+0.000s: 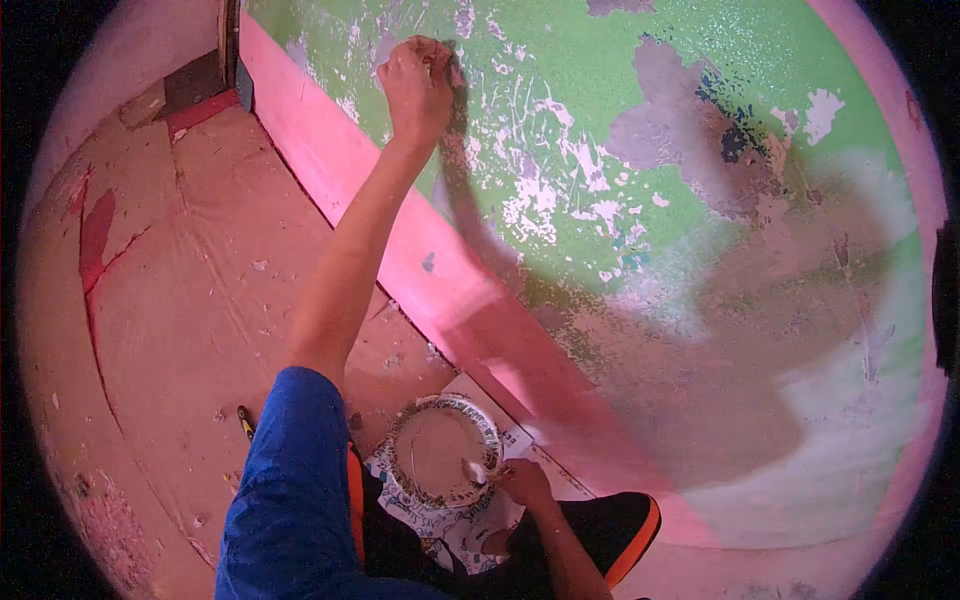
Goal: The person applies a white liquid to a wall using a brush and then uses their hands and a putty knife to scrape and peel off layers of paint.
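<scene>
My left hand (pixel 418 85) is raised at arm's length, its fingers closed in a fist and pressed against the peeling green wall (pixel 620 110). Anything inside the fist is hidden. Low in the view, a paper plate (pixel 490 432) with a patterned rim holds greyish paste and rests on printed paper (pixel 520 442). My right hand (pixel 525 483) sits at the plate's near-right rim, gripping a small white-smeared tool (pixel 478 470) whose tip touches the paste.
A pink baseboard (pixel 400 230) runs diagonally under the wall. The floor (pixel 200 280) is covered with dusty sheeting and flecks of debris. A small yellow-and-black tool (pixel 245 422) lies on it. A black-and-orange shoe (pixel 610 530) sits beside the plate.
</scene>
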The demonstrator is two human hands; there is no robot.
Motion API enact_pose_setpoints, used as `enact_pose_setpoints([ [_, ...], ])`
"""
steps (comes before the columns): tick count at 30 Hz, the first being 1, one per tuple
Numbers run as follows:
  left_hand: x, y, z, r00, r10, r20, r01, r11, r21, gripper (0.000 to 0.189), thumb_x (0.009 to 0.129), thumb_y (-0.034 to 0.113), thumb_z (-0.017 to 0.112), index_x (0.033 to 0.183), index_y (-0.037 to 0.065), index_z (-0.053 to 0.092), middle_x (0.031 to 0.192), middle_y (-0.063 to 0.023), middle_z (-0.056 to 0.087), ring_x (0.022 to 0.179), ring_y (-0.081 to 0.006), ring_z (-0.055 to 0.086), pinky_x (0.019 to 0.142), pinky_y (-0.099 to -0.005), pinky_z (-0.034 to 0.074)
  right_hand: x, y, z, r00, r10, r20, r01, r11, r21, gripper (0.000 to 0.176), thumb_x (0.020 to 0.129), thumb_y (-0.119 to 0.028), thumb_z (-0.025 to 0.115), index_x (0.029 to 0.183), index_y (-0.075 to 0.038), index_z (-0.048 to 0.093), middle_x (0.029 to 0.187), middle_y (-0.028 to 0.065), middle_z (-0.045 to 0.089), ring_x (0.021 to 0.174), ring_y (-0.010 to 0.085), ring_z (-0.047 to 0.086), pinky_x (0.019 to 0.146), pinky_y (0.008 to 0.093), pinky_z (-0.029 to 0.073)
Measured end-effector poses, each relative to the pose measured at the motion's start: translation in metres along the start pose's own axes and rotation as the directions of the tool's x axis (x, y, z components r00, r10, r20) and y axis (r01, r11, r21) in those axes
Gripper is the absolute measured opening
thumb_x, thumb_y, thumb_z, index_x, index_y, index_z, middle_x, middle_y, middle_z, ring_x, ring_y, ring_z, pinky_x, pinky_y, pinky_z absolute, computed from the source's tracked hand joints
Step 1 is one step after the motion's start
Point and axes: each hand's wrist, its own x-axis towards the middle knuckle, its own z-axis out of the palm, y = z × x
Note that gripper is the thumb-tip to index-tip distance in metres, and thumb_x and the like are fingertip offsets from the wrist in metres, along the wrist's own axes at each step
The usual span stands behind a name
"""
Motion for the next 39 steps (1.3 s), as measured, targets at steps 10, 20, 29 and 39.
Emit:
enact_pose_setpoints([
  [10, 0.004, -0.033, -0.013, 0.317, -0.942, -0.107, 0.74, 0.316, -0.594, 0.015, 0.074, 0.001, 0.052, 0.088, -0.002, 0.045, 0.081, -0.0092, 0.052, 0.07, -0.0194, 0.055, 0.061, -0.0289, 0.043, 0.0, 0.002, 0.004, 0.995, -0.044, -0.093, 0.034, 0.994, -0.105, 0.037, 0.067, -0.04, 0.061, 0.08, -0.005, 0.061, 0.078, 0.015, 0.059, 0.076, 0.0304, 0.056, 0.069, 0.038, 0.044],
  [20, -0.049, -0.02, -0.043, 0.803, -0.486, 0.346, 0.586, 0.749, -0.308, 0.018, 0.08, 0.008, 0.051, 0.093, -0.003, 0.058, 0.078, -0.0079, 0.062, 0.07, -0.0103, 0.057, 0.065, -0.0225, 0.045, 0.003, -0.012, -0.003, 0.998, -0.06, -0.016, 0.059, 0.998, -0.018, 0.038, 0.065, -0.041, 0.063, 0.078, -0.005, 0.061, 0.073, 0.0137, 0.06, 0.071, 0.0275, 0.058, 0.065, 0.0353, 0.045],
  [29, -0.02, -0.026, -0.028, 0.884, -0.442, 0.152, 0.467, 0.813, -0.349, 0.014, 0.076, 0.011, 0.059, 0.085, 0.0, 0.062, 0.078, -0.0078, 0.062, 0.068, -0.01, 0.056, 0.064, -0.0218, 0.045, 0.001, -0.009, 0.0, 0.998, -0.051, -0.026, 0.05, 0.999, -0.011, 0.032, 0.065, -0.035, 0.064, 0.077, -0.005, 0.061, 0.072, 0.0133, 0.06, 0.069, 0.0271, 0.058, 0.063, 0.0348, 0.045],
  [39, -0.012, -0.027, -0.017, 0.986, -0.101, 0.13, 0.102, 0.995, 0.001, 0.01, 0.075, 0.01, 0.055, 0.079, 0.003, 0.06, 0.08, -0.0103, 0.059, 0.074, -0.0279, 0.054, 0.067, -0.0362, 0.042, -0.003, -0.01, -0.003, 0.992, -0.106, -0.067, 0.104, 0.994, -0.027, 0.028, 0.067, -0.031, 0.062, 0.078, -0.005, 0.059, 0.073, 0.0124, 0.059, 0.072, 0.0281, 0.057, 0.065, 0.0369, 0.045],
])
